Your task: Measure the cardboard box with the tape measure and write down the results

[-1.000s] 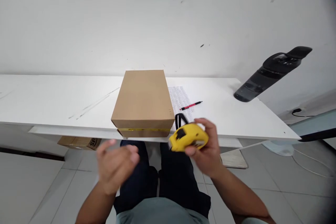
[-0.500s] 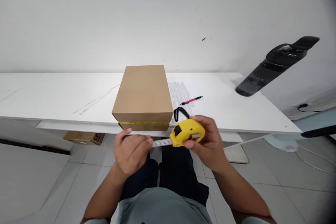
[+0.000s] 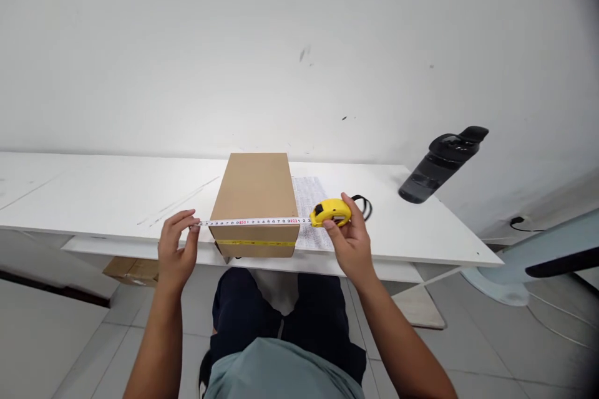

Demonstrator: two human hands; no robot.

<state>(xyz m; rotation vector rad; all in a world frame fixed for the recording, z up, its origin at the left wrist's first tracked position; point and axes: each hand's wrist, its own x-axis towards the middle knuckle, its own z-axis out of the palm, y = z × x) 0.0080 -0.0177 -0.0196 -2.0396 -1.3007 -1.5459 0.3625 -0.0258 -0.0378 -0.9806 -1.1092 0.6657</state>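
Observation:
My right hand (image 3: 350,240) grips the yellow case of a tape measure (image 3: 333,212) just right of a brown cardboard box (image 3: 257,186). The white blade (image 3: 266,221) is drawn out leftward across the box's near top edge. Its free end is pinched between thumb and fingers of my left hand (image 3: 179,243), left of the box. A band of yellow tape (image 3: 256,242) runs along the box's front face. A black wrist strap (image 3: 364,206) loops out behind the case.
A printed sheet (image 3: 309,190) lies partly under the box's right side. A dark bottle (image 3: 440,168) stands at the right end of the white table (image 3: 116,193). Below the table, another carton (image 3: 133,270) sits on the left. A white wall rises behind.
My hands have moved apart and forward to the box, my left hand going left. The blade, short before, is now pulled out long over the box's near edge. The pen is no longer visible.

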